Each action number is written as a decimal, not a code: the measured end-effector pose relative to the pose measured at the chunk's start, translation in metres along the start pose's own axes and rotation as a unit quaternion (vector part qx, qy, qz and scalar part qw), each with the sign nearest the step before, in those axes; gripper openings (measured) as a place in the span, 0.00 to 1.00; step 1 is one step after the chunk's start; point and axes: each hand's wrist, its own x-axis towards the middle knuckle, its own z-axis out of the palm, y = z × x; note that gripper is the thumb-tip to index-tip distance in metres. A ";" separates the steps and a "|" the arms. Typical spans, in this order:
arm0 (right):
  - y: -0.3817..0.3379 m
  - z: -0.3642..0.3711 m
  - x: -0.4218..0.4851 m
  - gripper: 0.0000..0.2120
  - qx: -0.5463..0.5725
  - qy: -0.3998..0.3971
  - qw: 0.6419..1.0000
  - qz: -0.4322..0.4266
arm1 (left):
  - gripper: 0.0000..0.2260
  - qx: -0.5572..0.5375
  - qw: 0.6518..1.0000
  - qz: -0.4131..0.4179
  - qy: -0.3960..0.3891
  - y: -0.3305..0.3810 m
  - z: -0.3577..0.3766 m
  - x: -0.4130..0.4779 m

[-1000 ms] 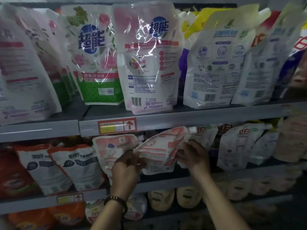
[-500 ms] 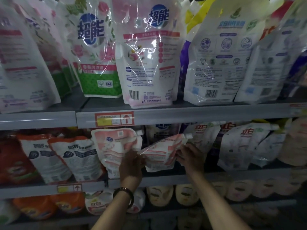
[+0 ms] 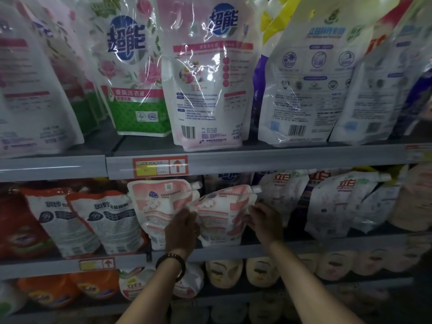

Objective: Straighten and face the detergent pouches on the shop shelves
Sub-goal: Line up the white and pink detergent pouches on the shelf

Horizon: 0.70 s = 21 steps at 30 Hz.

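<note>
Here the left hand (image 3: 181, 226) clamps its grip on the left edge of the leaning pink pouch (image 3: 222, 213) on the middle shelf (image 3: 304, 244), the right hand (image 3: 265, 222) pinches the right edge, so it's not squared yet, and the barcode-out pouches (image 3: 208, 94) above need turning.

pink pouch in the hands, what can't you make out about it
Head view:
- pink pouch small print, blurred.
- Lower left corner, hidden behind the left hand.
- Right edge, partly covered by the right hand.
- Whether its base rests on the shelf, too dark.
</note>
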 end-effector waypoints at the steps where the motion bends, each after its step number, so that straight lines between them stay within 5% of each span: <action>1: 0.000 0.000 0.000 0.10 -0.018 0.000 1.000 -0.005 | 0.14 0.009 1.000 -0.001 0.000 0.004 -0.002 -0.003; 5: 0.018 -0.004 0.015 0.16 -0.081 -0.014 0.996 -0.039 | 0.08 0.028 1.000 -0.001 -0.001 0.026 -0.008 -0.013; 13: -0.005 0.002 0.003 0.22 -0.100 0.019 0.995 -0.006 | 0.14 0.069 0.998 -0.009 -0.008 0.031 -0.014 -0.014; 21: -0.013 0.004 -0.009 0.10 -0.086 0.045 0.995 0.016 | 0.18 0.083 0.996 -0.033 -0.026 0.044 -0.018 -0.021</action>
